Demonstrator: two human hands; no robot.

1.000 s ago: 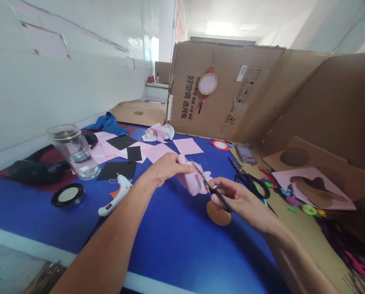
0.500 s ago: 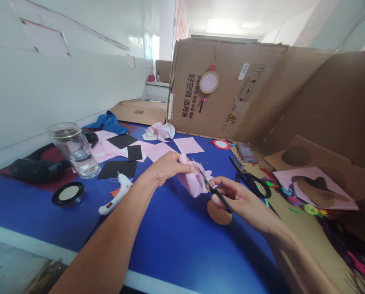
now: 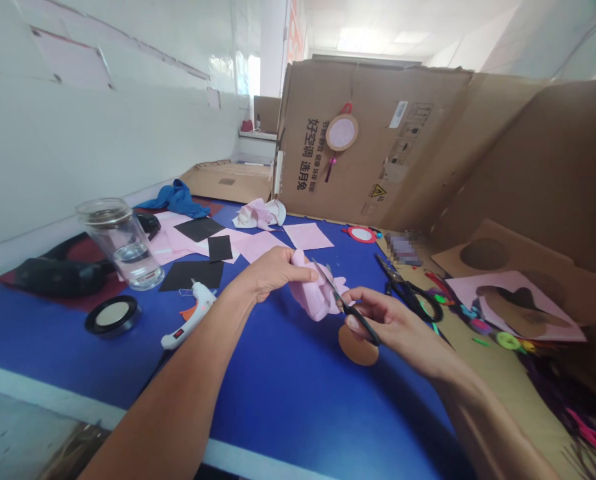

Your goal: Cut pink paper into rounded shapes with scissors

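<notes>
Pinched in my left hand is a folded, bunched piece of pink felt-like sheet, raised above the blue tabletop. My right hand is closed round the black handles of small scissors. Their blades lie against the pink piece; whether they are parted I cannot tell. Just below my right hand, a round brown cardboard disc lies on the table, partly covered by the fingers.
Left of my forearm lie a white glue gun, a black tape roll and a glass jar of water. Pink and black sheets spread behind. Larger black scissors rest at right. A cardboard box walls the back.
Almost nothing differs. Both hands, the pink piece and the scissors stay in practically the same place; the view shifts very slightly.
</notes>
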